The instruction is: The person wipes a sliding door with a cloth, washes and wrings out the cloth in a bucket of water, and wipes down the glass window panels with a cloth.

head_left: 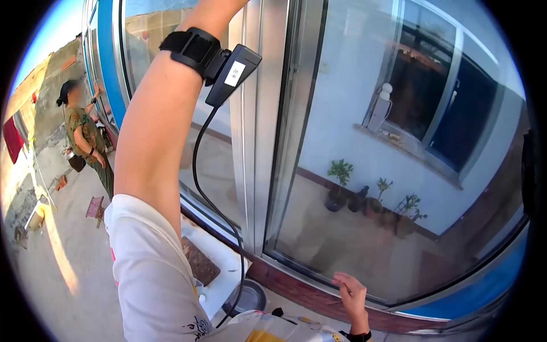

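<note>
My left arm [156,114] reaches up across the view, wearing a black strap with a small black device [233,74] and a cable. The left hand itself is cut off by the top edge, beside the metal window frame [250,125]. Low on the right, my right hand [351,293] hangs near the bottom of the glass pane [319,245], its fingers loosely bent and nothing visible in them. Whether it touches the glass is not clear.
Another person [82,134] stands at the left, one hand at a window farther along. Below my arm are a white surface [222,290] with a brown slab [199,262] and a dark basin [248,299]. Potted plants [340,174] show behind the glass. A small stool [95,208] stands left.
</note>
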### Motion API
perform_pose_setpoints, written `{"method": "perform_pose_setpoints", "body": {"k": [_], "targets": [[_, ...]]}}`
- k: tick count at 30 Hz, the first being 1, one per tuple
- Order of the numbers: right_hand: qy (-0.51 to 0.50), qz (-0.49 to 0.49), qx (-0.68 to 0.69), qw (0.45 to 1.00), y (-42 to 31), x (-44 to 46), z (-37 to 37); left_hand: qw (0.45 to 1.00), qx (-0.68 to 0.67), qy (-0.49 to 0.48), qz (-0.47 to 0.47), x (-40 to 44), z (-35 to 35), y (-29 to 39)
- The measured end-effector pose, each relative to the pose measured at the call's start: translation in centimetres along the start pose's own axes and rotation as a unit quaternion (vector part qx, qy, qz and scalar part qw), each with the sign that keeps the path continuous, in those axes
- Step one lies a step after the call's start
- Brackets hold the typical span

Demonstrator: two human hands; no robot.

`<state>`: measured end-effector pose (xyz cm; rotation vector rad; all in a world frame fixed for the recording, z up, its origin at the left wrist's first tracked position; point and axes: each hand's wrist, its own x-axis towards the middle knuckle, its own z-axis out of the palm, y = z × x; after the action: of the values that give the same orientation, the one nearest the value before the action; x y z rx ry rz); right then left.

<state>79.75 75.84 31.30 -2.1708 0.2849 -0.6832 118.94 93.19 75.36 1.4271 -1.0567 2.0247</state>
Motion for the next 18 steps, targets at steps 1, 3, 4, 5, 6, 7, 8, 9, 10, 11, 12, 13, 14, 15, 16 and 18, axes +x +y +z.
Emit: {"method": "perform_pose_setpoints", "body": {"k": [1,3,4,5,6,7,8,9,10,11,12,13,14,15,16,18], "targets": [[-0.009,0.002,0.000,1.000,0.6,-0.4,0.3,0.999,0.020,-0.048,-0.012,-4.5,-2.3,2.8],[-0.034,0.018,0.005,0.999,1.7,-1.1,1.0,0.993,-0.008,-0.108,-0.046,-14.7,-5.4,7.3],[-0.049,0.012,-0.002,0.999,1.6,-1.3,1.3,0.988,-0.030,-0.123,-0.086,-19.6,-7.0,9.8],[-0.064,0.004,-0.009,0.998,1.6,-1.3,1.7,0.972,-0.043,-0.191,-0.129,-24.5,-9.0,12.2],[-0.079,0.025,-0.009,0.996,1.5,-1.4,2.4,0.960,-0.037,-0.238,-0.142,-29.5,-10.5,14.4],[-0.086,0.043,0.011,0.995,1.4,-1.7,3.4,0.943,-0.046,-0.272,-0.184,-34.3,-11.9,17.2],[-0.085,0.056,0.031,0.994,1.3,-2.3,4.2,0.928,-0.042,-0.286,-0.237,-39.2,-13.0,20.5],[-0.082,0.063,0.029,0.994,0.8,-2.8,5.0,0.916,-0.035,-0.304,-0.261,-43.3,-14.3,23.3],[-0.096,0.045,0.035,0.994,0.1,-3.0,5.8,0.897,-0.046,-0.323,-0.297,-47.0,-15.6,25.7],[-0.112,0.030,0.045,0.992,-0.5,-3.6,6.3,0.875,-0.065,-0.348,-0.330,-50.0,-16.5,27.1],[-0.111,0.039,0.046,0.992,-0.8,-4.1,6.6,0.872,-0.071,-0.356,-0.329,-50.0,-16.6,26.7],[-0.106,0.038,0.022,0.993,-1.2,-4.8,6.5,0.888,-0.074,-0.330,-0.312,-49.3,-16.2,25.8],[-0.100,0.041,-0.002,0.994,-1.6,-5.9,6.3,0.901,-0.081,-0.308,-0.295,-48.1,-15.6,24.8],[-0.090,0.062,-0.016,0.994,-1.8,-7.0,5.8,0.919,-0.080,-0.284,-0.261,-45.1,-14.2,22.5],[-0.083,0.087,-0.014,0.993,-2.0,-8.0,5.3,0.942,-0.070,-0.247,-0.219,-41.4,-12.3,20.0],[-0.045,0.124,-0.036,0.991,-2.4,-10.3,4.4,0.970,-0.055,-0.180,-0.153,-32.4,-9.1,15.5]]}}
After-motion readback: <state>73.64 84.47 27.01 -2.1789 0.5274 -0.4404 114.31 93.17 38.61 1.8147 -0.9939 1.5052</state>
